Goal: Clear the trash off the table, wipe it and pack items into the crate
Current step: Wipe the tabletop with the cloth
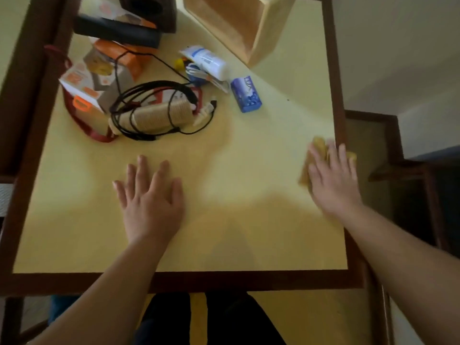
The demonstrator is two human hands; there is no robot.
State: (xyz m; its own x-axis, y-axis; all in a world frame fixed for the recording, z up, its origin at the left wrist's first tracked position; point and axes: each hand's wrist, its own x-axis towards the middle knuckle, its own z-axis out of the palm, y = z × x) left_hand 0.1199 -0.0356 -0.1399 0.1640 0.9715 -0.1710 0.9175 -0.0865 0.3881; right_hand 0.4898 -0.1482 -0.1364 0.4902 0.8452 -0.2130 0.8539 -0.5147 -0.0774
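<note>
The right hand (332,178) presses a yellow cloth (319,148), blurred, flat-fingered at the tabletop (249,220) edge, wiping; the left hand (149,195) rests open, bracing. The crate (239,23) probably waits beyond the clutter.

Left hand (151,195) flat; right hand (332,178) outspread.

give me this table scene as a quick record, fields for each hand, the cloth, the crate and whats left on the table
left hand: flat on the table, fingers spread, holds nothing
right hand: fingers straight, presses the yellow cloth at the table's right edge
crate: wooden crate at the far side
left on table: blue soap box, white tube, black cable, orange and white box
</note>
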